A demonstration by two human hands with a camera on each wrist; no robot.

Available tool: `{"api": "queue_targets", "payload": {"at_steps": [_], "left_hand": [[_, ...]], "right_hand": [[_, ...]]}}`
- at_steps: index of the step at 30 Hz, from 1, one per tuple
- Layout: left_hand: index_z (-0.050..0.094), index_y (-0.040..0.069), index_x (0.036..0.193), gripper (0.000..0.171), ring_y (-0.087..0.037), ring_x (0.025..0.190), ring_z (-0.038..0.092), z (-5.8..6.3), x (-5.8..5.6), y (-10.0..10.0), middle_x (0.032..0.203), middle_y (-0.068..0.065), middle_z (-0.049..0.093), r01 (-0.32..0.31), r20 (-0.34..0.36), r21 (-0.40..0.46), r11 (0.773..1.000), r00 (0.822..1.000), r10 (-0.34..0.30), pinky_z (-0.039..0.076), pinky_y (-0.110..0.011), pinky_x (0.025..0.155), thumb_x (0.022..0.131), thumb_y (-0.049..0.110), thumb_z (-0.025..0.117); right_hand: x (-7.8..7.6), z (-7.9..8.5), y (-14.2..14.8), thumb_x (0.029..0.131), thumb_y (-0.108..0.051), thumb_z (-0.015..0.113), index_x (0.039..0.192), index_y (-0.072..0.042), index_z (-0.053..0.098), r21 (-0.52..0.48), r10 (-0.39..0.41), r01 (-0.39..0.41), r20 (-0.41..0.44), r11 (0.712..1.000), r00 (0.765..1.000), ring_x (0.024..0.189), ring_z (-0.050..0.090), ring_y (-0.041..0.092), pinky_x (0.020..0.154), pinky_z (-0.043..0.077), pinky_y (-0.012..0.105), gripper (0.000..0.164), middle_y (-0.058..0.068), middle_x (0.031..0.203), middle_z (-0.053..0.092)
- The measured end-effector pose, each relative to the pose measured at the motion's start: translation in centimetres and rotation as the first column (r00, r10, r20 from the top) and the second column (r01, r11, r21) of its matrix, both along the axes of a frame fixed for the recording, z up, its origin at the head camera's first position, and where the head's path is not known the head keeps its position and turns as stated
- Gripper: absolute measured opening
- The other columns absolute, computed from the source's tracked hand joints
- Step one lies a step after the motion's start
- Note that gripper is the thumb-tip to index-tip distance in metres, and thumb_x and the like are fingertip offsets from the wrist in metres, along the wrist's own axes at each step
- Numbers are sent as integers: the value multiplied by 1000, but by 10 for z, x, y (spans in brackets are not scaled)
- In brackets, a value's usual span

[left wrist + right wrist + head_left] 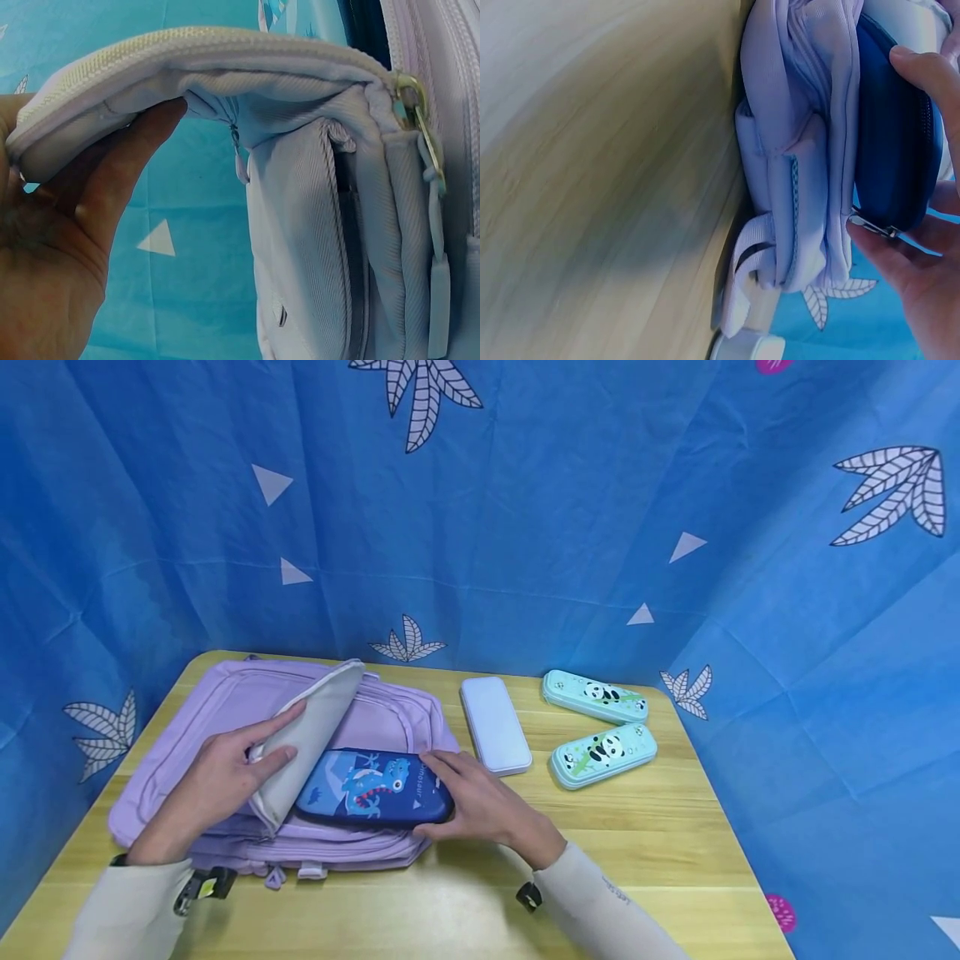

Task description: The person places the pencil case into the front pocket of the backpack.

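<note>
A lavender backpack (202,710) lies flat on the table's left side, its front flap (318,718) lifted to show a pale lining. My left hand (228,772) pinches the flap's edge between thumb and fingers; the left wrist view shows the zipper (210,39) running along that edge. With my right hand (480,797) I grip the right end of a dark blue dinosaur pencil case (375,787). The case lies over the backpack, its left end at the opening under the flap. In the right wrist view my thumb and fingers (926,71) span the case's end, near its metal zipper pull (874,225).
Right of the backpack lies a plain pale pencil case (497,724). Farther right are two mint panda pencil cases, one at the back (592,695) and one nearer (603,755). Blue printed curtains (525,510) enclose the wooden table (630,877) at the back and sides.
</note>
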State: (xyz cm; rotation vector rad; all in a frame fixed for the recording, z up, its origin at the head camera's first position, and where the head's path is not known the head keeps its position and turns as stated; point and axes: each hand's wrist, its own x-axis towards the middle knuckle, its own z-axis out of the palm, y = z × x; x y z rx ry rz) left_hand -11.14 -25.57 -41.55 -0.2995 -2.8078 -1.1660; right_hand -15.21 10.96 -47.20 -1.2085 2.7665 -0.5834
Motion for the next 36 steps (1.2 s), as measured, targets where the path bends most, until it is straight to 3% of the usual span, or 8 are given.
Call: {"api": "queue_targets", "payload": {"at_steps": [2, 11, 18, 26, 36], "left_hand": [[48, 24, 166, 59, -23, 86, 64, 0, 0, 1, 163, -31, 49, -2, 1, 2, 1000, 1000, 2, 50, -28, 68, 110, 22, 68], [51, 25, 164, 58, -32, 109, 66, 1, 0, 3, 162, -28, 51, -4, -36, 13, 1000, 999, 5, 46, -18, 80, 109, 22, 69], [53, 25, 163, 57, -34, 122, 63, 2, -1, 7, 161, -25, 54, 4, -58, 22, 1000, 998, -3, 38, -9, 85, 109, 22, 70], [51, 24, 164, 57, -30, 99, 66, 6, -4, 10, 161, -28, 53, 16, -7, 14, 1000, 1000, -16, 50, -28, 71, 110, 23, 68], [51, 25, 164, 56, -35, 112, 66, 7, -4, 11, 160, -28, 54, 4, -15, 1, 1000, 1000, -4, 49, -26, 81, 110, 24, 67]], "right_hand": [[0, 0, -3, 87, -65, 84, 167, -5, 43, -4, 7, -7, -10, 1000, 1000, 149, 53, 36, 122, 47, 50, 107, 20, 166, 50], [-2, 2, -15, 88, -65, 83, 166, -5, 44, 6, 15, -15, -57, 1000, 998, 147, 55, 34, 121, 48, 46, 105, 20, 165, 51], [-4, 8, -26, 89, -68, 80, 167, -7, 42, 35, 7, -6, -24, 999, 1000, 150, 52, 33, 123, 46, 48, 106, 18, 167, 49], [-6, 13, -39, 90, -70, 78, 168, -8, 41, 57, 21, -19, -39, 998, 999, 152, 50, 31, 122, 47, 46, 107, 15, 168, 48], [-6, 13, -59, 90, -74, 76, 169, -11, 39, 96, 17, -16, -5, 995, 1000, 152, 50, 29, 123, 46, 41, 108, 12, 169, 48]]}}
